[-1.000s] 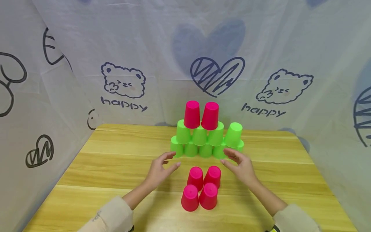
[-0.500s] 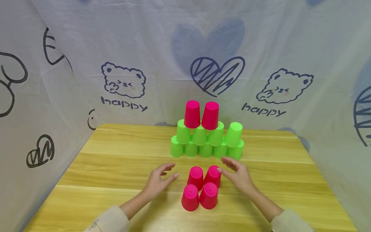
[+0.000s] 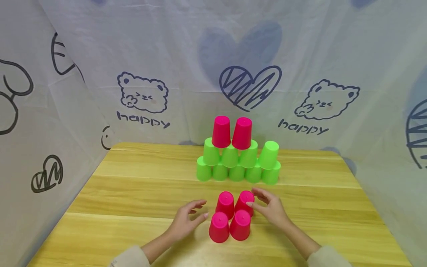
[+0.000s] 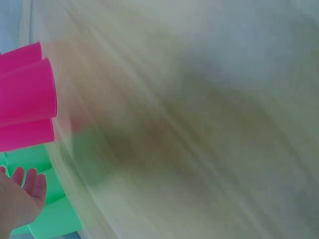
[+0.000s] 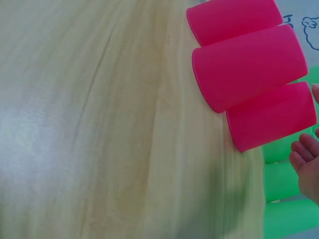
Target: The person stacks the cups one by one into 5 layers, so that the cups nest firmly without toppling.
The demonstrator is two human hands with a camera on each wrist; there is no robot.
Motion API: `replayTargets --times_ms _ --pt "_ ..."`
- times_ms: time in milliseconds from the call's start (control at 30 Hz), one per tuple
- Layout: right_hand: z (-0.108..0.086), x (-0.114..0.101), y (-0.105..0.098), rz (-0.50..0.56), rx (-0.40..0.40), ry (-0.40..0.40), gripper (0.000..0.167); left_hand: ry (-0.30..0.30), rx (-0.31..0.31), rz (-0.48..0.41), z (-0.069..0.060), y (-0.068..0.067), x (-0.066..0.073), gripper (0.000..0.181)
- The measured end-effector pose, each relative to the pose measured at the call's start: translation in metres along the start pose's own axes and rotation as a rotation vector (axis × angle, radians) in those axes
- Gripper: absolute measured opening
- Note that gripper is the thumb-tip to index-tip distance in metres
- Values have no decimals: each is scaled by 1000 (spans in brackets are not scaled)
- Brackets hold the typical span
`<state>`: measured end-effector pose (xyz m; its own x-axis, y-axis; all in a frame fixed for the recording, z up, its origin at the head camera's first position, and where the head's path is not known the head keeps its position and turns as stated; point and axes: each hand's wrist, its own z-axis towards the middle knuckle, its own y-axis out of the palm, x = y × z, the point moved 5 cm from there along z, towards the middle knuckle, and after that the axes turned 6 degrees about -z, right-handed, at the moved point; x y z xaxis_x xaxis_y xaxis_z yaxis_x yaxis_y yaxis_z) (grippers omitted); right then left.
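Four-sided cluster of upside-down pink cups: front left cup (image 3: 218, 230), front right cup (image 3: 240, 227), back left cup (image 3: 225, 204) and back right cup (image 3: 244, 200). My left hand (image 3: 184, 221) hovers left of them, fingers loosely bent and apart from the cups. My right hand (image 3: 272, 209) is at the back right cup, its thumb overlapping that cup in the head view; contact cannot be told. Relaxed fingers of the right hand (image 5: 309, 167) appear beside a pink cup (image 5: 274, 114) in the right wrist view. In the left wrist view, the left hand (image 4: 21, 201) lies below pink cups (image 4: 27, 94).
Behind the cluster stands a stack of upside-down green cups: a bottom row (image 3: 236, 173) and an upper row (image 3: 229, 156). Two pink cups, left (image 3: 221, 131) and right (image 3: 242, 133), top it. A patterned cloth (image 3: 193, 55) hangs behind the wooden table (image 3: 133, 185).
Both hands have come back from beside the green stack toward the near pink cups. The right thumb now overlaps the back right cup in the head view. The cups have not moved.
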<state>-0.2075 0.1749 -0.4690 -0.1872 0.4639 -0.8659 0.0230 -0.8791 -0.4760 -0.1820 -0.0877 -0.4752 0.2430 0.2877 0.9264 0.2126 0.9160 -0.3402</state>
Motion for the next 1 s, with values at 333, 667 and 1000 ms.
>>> replayTargets --times_ms 333,667,1000 --pt "-5 8 9 22 -20 76 51 36 -63 -23 -10 19 -1 46" --pt "-6 13 15 39 -17 107 49 33 -64 -52 -14 33 -6 46" --pt "-7 23 19 43 -2 120 48 48 -64 -66 -17 38 -10 48"
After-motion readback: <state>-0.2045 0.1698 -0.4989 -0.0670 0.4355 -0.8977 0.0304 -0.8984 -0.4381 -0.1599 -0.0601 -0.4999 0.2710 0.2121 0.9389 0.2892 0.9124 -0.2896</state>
